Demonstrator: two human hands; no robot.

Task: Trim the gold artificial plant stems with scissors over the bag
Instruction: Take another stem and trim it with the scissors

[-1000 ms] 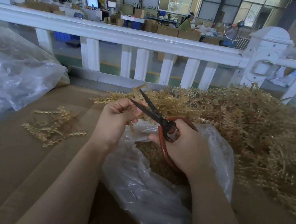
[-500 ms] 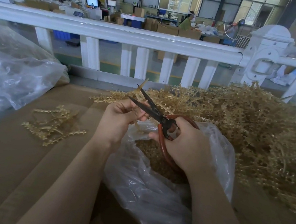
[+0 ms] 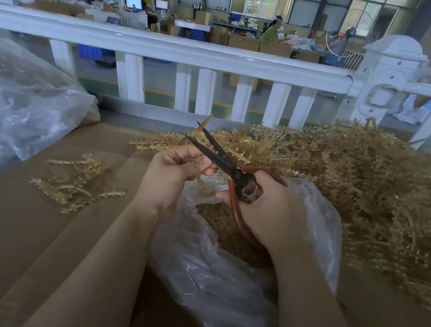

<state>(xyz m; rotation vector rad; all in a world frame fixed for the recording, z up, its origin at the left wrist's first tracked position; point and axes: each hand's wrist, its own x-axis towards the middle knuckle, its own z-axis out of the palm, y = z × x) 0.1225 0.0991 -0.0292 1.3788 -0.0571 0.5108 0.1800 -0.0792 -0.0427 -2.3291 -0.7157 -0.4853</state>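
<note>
My left hand (image 3: 171,173) pinches a gold plant stem (image 3: 202,130) that sticks up between the parted blades of the scissors (image 3: 218,155). My right hand (image 3: 271,211) grips the scissors' red handles. Both hands hover over a clear plastic bag (image 3: 219,281) whose mouth holds gold trimmings. A large heap of gold stems (image 3: 372,192) lies to the right.
A small pile of gold stems (image 3: 77,182) lies on the cardboard-covered table (image 3: 3,229) to the left. A big crumpled clear bag (image 3: 16,105) fills the far left. A white railing (image 3: 197,54) runs along the table's far edge. People work in the background.
The stem now stands more upright between the blades, with its tip higher than before. Both hands have barely shifted over the bag.
</note>
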